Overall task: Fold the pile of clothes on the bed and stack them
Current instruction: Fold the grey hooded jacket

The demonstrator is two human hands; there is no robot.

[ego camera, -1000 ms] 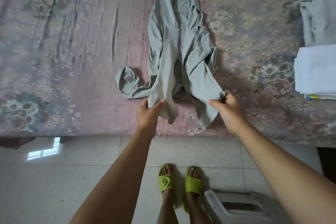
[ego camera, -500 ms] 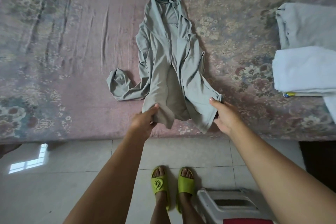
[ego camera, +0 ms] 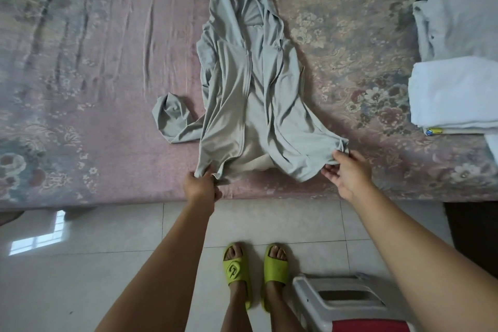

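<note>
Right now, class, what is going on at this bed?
A person stands at the bed with a grey hooded jacket spread open on it. The left hand pinches the hem's left corner, and the right hand holds its right corner. Folded clothes already lie to the right. This jacket is not yet folded.

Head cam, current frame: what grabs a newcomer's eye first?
The grey-green hooded jacket spread lengthwise mid-bed, hood away from the person, with the left hand and right hand each pinching a hem corner at the bed's near edge. Next, the folded clothes at the right edge of the floral bedspread, and the lime-green slippers on the tiled floor below.
</note>
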